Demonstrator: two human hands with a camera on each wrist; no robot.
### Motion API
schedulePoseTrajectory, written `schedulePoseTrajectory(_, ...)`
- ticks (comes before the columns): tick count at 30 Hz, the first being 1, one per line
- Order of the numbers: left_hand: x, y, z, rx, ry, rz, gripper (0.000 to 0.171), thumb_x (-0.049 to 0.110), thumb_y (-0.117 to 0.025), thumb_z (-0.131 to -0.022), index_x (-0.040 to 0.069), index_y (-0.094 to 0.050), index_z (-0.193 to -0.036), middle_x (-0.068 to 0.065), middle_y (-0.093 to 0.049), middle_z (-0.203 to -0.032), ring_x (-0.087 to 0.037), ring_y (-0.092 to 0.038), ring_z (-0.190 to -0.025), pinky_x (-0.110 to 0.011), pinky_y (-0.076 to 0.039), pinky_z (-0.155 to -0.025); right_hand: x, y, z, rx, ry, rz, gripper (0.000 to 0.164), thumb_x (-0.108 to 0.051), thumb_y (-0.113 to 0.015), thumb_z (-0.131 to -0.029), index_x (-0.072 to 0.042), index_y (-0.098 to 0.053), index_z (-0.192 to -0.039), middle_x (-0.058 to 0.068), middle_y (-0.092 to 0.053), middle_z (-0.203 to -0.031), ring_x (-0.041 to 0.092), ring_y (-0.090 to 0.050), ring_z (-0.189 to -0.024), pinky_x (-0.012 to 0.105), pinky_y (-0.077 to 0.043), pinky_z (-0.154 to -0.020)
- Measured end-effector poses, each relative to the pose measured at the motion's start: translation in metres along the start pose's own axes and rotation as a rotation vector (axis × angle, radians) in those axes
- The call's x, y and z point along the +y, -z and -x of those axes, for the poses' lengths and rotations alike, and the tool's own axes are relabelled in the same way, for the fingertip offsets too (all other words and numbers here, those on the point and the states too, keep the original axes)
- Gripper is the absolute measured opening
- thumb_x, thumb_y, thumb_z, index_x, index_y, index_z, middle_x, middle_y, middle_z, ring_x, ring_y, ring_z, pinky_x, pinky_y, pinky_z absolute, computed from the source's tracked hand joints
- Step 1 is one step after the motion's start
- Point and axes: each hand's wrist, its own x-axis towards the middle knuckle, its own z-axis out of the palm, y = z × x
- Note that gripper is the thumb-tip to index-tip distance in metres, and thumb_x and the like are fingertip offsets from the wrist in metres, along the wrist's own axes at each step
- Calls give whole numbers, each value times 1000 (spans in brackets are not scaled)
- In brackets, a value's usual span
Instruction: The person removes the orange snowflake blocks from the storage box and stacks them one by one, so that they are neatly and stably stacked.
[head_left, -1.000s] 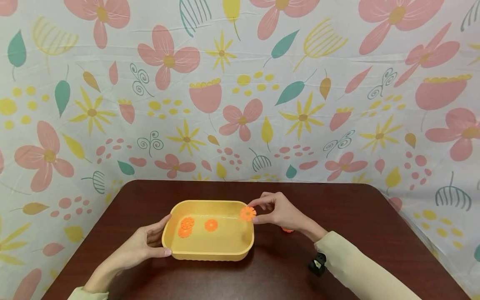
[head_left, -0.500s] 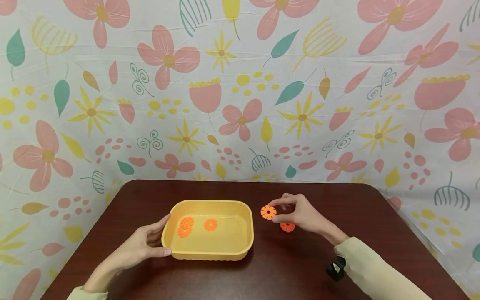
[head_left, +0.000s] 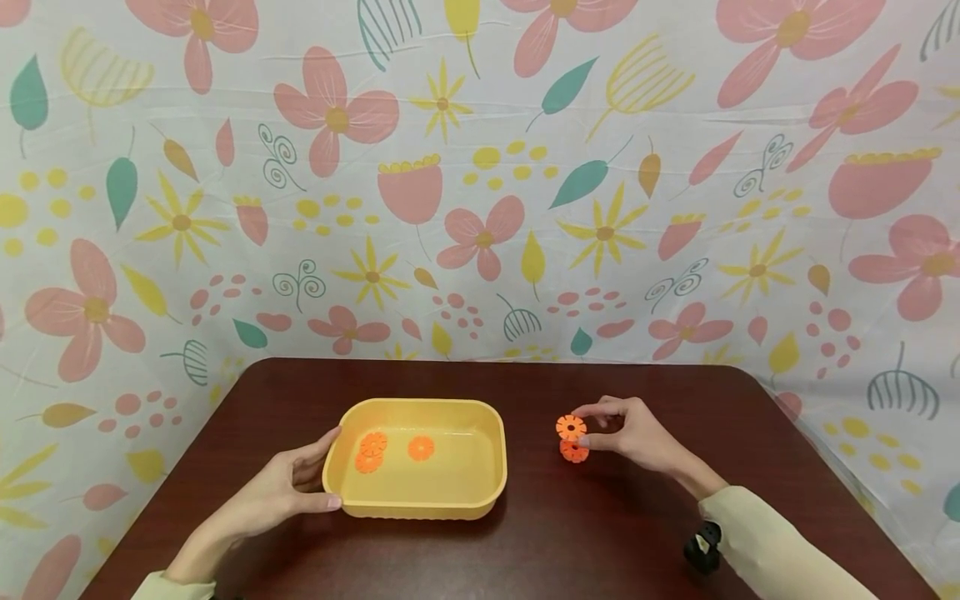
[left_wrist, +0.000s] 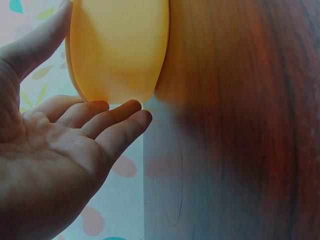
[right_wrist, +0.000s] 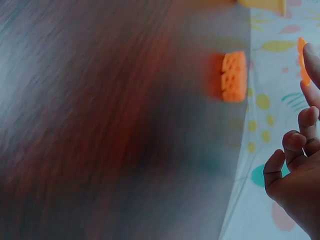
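Note:
My left hand (head_left: 273, 493) holds the left end of a yellow plastic tray (head_left: 420, 512), thumb at the front corner and fingers at the back. In the left wrist view those fingertips meet the tray's end (left_wrist: 120, 50). Inside lie an orange notched disc (head_left: 421, 448) near the middle and two overlapping ones (head_left: 372, 443) at the left. Right of the tray, my right hand (head_left: 641, 437) pinches another orange notched disc (head_left: 572, 428) between thumb and finger. It appears just above a short stack of orange discs (right_wrist: 234, 77) on the table; the right wrist view shows them apart.
The dark reddish-brown table (head_left: 450, 562) has rounded far corners. Behind it hangs a white cloth (head_left: 480, 325) printed with flowers and leaves. A black device (head_left: 702, 547) is worn at the right wrist.
My right hand has carried the pinched disc from over the tray's right rim rightward to the stack. My left hand and the tray have stayed put.

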Motion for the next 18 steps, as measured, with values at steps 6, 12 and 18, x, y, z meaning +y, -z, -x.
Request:
schedulePoseTrajectory(6,1,0,1,-5,-3,-1,94,8,-79,-95,-5,-18,-165,-29,-23,-167,-51,-35,-146,-29,-52,-99,11,5,8,5,-37,10,33,-14,-88,-87,-9,-80,-119,11,-52,-84,21,-46,-74,32,-38,-60)
schedulePoseTrajectory(12,0,1,0,-5,-1,-5,94,8,-79,-95,-5,-19,-165,-29,-24,-167,-51,-35,-147,-29,-52,-101,18,6,13,-11,-40,32,34,-14,-88,-87,-8,-79,-120,10,-53,-84,21,-46,-75,32,-37,-61)
schedulePoseTrajectory(18,-2,1,0,-4,5,-10,94,9,-79,-95,-5,-19,-165,-29,-23,-167,-50,-35,-147,-28,-51,-101,22,4,15,-23,-61,33,35,-15,-89,-86,-9,-80,-119,9,-54,-84,20,-47,-75,31,-38,-61)
